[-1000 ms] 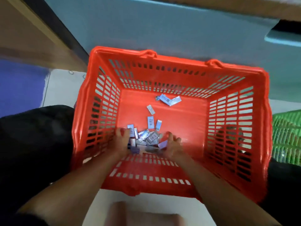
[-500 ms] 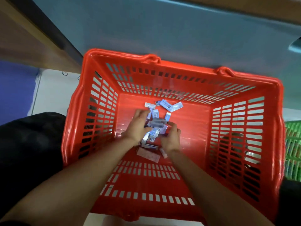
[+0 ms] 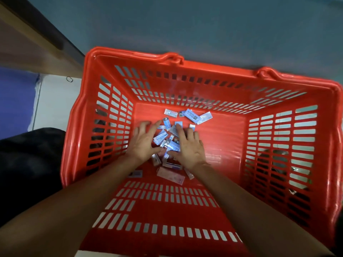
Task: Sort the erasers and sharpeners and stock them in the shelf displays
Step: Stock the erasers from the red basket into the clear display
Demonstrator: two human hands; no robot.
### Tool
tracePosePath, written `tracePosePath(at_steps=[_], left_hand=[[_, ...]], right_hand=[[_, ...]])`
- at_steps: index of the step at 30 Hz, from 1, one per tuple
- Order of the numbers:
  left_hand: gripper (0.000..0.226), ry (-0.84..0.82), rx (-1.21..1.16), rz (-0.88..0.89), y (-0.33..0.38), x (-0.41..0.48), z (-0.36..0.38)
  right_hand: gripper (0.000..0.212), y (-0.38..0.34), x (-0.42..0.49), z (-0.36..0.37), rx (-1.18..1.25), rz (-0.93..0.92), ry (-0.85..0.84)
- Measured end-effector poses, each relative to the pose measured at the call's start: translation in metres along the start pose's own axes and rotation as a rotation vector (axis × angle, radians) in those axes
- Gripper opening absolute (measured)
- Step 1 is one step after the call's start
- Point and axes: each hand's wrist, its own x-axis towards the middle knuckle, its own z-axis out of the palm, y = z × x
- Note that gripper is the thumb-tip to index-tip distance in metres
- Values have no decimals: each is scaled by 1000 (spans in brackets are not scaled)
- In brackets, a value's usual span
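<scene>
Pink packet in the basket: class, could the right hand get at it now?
Probably yes: the pink packet lies uncovered on the basket floor, just nearer the person than the right hand.

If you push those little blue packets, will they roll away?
Probably not: the blue packets look flat and boxy, so they'd slide, not roll. They seem light, lying loosely heaped. The smooth floor of the red basket may let them skid.

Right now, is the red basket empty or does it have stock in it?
Not empty. Small blue-and-white packets lie scattered on the floor of the red basket, most bunched between the left hand and right hand.
</scene>
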Motion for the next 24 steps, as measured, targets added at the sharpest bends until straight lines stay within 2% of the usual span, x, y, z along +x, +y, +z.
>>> tracePosePath(at_steps=[2, 6, 10, 13, 15, 18, 20, 24], left_hand=[[91, -47, 37, 31, 1, 9, -4], [61, -132, 19, 27, 0, 16, -8], [41, -99, -36, 40, 2, 15, -6], [38, -119, -10, 22, 7, 14, -7], [33, -132, -39, -2, 9, 12, -6], [22, -76, -132, -52, 11, 1, -5], [20, -57, -198, -94, 16, -8, -9], [18, -147, -369, -78, 34, -30, -33]], right_hand=[[83, -4, 3, 4, 59, 37, -1], [62, -3, 5, 2, 29, -3, 30], [42, 4, 3, -2, 245, 28, 36], [39, 8, 0, -1, 463, 131, 10], [37, 7, -4, -3, 699, 232, 2], [36, 7, -13, -13, 952, 316, 34], [34, 8, -21, -27, 1029, 312, 23], [40, 7, -41, -67, 1158, 255, -67]])
